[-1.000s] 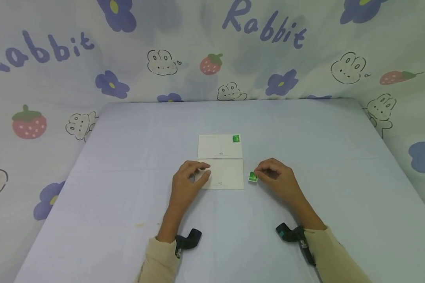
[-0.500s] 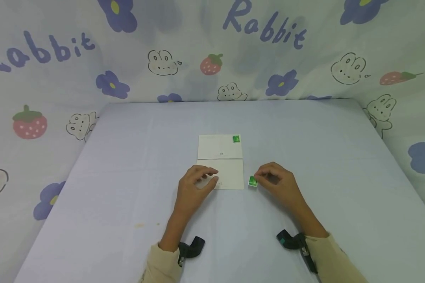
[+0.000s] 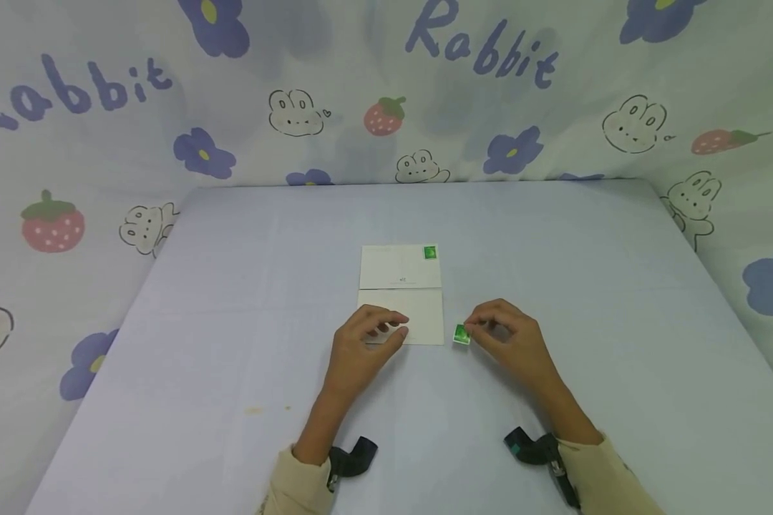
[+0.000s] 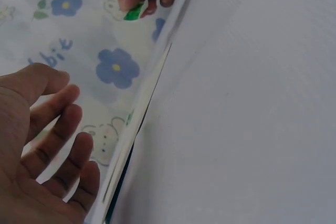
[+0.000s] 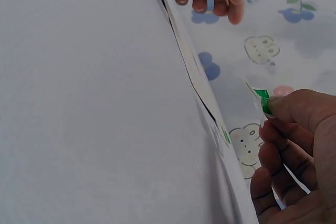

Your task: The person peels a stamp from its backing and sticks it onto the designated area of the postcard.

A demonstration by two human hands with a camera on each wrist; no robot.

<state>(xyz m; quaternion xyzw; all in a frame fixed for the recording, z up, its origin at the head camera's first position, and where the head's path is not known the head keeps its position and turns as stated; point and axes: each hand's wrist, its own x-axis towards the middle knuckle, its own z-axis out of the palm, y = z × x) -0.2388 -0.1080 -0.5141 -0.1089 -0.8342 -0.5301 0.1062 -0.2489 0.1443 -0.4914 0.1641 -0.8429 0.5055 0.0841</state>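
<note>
My right hand [image 3: 515, 345] pinches a small green stamp [image 3: 462, 334] with a white border between thumb and forefinger. The stamp is in the air, just right of the near white card [image 3: 428, 309]. In the right wrist view the stamp [image 5: 261, 99] looks bent, its white edge sticking up. Above the near card's left part hovers my left hand [image 3: 363, 350], thumb and fingers apart with nothing between them. It hides part of that card. Beyond lies a second white card [image 3: 389, 265], edge to edge with the first, bearing a similar green stamp in its top right corner.
A white cloth [image 3: 200, 322] covers the table, with small yellowish stains [image 3: 253, 411] at the front left. Behind and beside it hangs a curtain [image 3: 341, 64] printed with rabbits, flowers and strawberries. Dark wrist cameras [image 3: 354, 458] sit on both forearms.
My left hand has moved right and toward me over the near card. The right hand, still pinching the stamp, has come slightly nearer to me. Both cards have stayed in place.
</note>
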